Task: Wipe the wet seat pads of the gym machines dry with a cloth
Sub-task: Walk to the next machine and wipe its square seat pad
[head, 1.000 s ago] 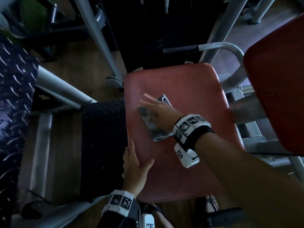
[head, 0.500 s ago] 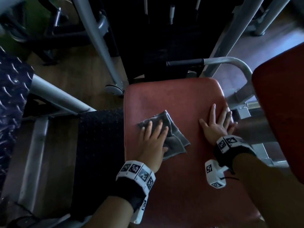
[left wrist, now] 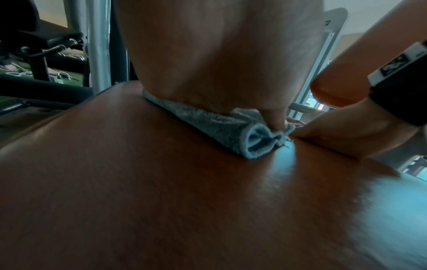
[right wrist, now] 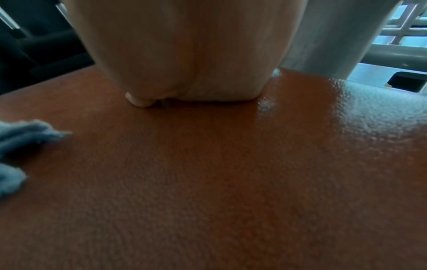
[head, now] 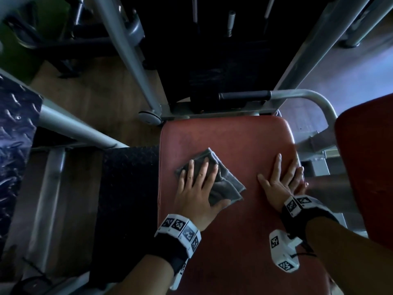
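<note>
The red seat pad [head: 234,137] fills the middle of the head view. A folded grey cloth [head: 225,188] lies on its left half. My left hand [head: 200,173] lies flat on the cloth with straight, spread fingers. In the left wrist view the thumb presses a rolled fold of the cloth [left wrist: 219,131] against the seat pad [left wrist: 161,201]. My right hand [head: 280,177] rests flat and bare on the pad near its right edge, holding nothing. The right wrist view shows the palm of that right hand [right wrist: 184,54] on the shiny seat pad [right wrist: 208,182] and the cloth [right wrist: 20,138] at the left.
A second red pad [head: 365,167] stands close on the right. A grey bar with a black grip [head: 244,95] curves round the seat's far right corner. A black tread plate [head: 127,188] lies left of the seat. Grey frame tubes [head: 127,50] and the dark weight stack rise behind.
One second ago my right hand pressed the cloth and my left held the seat's left edge. They have swapped: the left now presses the cloth and the right rests by the right edge.
</note>
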### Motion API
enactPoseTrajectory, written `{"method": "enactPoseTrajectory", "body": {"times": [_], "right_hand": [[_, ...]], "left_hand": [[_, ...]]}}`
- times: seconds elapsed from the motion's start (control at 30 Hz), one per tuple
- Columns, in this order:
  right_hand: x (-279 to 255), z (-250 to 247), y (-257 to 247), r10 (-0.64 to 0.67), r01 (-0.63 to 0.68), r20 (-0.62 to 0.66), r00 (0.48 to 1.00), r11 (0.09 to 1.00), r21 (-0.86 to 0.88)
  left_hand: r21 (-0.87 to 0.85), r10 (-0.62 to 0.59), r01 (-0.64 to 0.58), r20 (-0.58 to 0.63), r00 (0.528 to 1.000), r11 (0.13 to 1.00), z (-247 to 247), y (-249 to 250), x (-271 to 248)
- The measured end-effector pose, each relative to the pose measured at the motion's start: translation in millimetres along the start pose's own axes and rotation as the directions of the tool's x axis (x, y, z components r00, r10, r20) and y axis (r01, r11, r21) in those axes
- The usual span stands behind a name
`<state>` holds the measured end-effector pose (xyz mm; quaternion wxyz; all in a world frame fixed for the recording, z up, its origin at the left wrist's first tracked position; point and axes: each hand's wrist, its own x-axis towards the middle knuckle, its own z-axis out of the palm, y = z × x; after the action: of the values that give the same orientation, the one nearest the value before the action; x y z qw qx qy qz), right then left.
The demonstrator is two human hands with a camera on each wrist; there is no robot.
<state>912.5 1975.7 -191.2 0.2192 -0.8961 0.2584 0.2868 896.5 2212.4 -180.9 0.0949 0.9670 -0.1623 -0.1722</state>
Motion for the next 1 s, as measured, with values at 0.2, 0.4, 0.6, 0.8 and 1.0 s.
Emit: {"method": "enactPoseTrajectory", "body": {"times": [0.2, 0.4, 0.6, 0.8, 1.0], "right_hand": [[0.1, -1.6, -0.1, 0.009, -0.008, 0.036, 0.999, 1.0, -0.004], [-0.1, -1.2, -0.4, 0.013, -0.013, -0.008, 1.0, 1.0, -0.004], [1.0, 1.9, 2.1, 0.005, -0.005, -0.027, 1.0, 1.0, -0.009], [-1.1, 1.8, 2.1, -0.003, 0.003, -0.053, 0.999, 1.0, -0.003], [2.0, 4.5, 3.4, 0.025, -0.026, -0.058, 0.998, 0.999, -0.028]], "left_hand": [[0.003, -0.098, 0.098, -0.094, 0.991, 0.995, -7.8, -29.5, 33.7], [-0.17, -0.362, 0.343, -0.099, 0.927, 0.924, -37.0, -73.7, 90.7], [-0.463, -0.507, 0.43, -0.05, 0.86, 0.775, -59.3, -103.5, 108.1], [-0.413, -0.671, 0.594, -0.059, 0.739, 0.69, -42.9, -95.3, 81.3], [-0.583, -0.567, 0.333, -0.277, 0.776, 0.741, -36.5, -80.2, 94.6]]}}
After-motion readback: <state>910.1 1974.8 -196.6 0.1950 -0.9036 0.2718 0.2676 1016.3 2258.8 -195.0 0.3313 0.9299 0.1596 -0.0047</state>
